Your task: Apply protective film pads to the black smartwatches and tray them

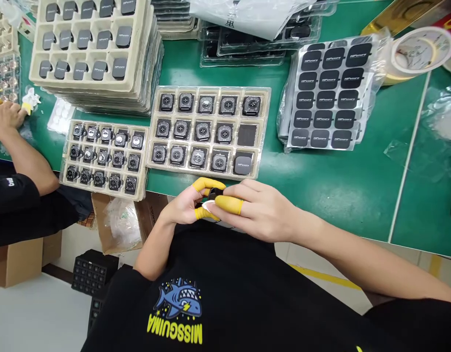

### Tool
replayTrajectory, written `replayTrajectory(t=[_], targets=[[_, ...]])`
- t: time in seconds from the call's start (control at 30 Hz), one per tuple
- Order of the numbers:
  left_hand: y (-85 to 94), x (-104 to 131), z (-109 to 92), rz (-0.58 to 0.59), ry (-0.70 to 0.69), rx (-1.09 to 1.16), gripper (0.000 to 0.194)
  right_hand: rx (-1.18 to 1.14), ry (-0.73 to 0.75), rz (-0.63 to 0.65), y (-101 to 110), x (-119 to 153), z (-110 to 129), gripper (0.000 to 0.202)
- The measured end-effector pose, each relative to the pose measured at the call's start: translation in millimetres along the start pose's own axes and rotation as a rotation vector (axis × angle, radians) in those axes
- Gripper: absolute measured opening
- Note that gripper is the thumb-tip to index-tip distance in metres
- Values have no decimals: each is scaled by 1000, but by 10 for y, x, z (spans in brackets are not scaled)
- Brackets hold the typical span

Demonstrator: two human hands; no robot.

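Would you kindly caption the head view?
Left hand and right hand, in yellow finger cots, hold a small black item beside cream trays.

The held piece (pixel 215 193) is black, the finger cots (pixel 229 204) yellow, the bench (pixel 321 186) green, the shark print (pixel 179 299) blue.

At the right, a roll of tape (pixel 423 34) is seen standing on the green table (pixel 321 181), with a gold box (pixel 397 17) partly cut off beyond. Below, crumpled clear plastic (pixel 123 222) is held in an open cardboard box (pixel 101 220).
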State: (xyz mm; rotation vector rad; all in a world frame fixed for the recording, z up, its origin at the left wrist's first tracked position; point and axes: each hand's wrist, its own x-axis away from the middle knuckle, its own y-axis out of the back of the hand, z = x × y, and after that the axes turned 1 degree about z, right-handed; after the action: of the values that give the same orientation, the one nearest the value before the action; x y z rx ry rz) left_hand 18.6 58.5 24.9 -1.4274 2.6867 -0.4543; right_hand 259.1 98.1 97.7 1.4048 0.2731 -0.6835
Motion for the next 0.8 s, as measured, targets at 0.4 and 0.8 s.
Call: replayTrajectory(t=[0.4, 0.8], targets=[[49, 50, -50, -134, -119, 37, 68, 13, -299, -110, 135, 259, -21, 37], [0, 21, -29, -87, -173, 23, 68, -73, -310, -97, 61, 114, -58, 38]])
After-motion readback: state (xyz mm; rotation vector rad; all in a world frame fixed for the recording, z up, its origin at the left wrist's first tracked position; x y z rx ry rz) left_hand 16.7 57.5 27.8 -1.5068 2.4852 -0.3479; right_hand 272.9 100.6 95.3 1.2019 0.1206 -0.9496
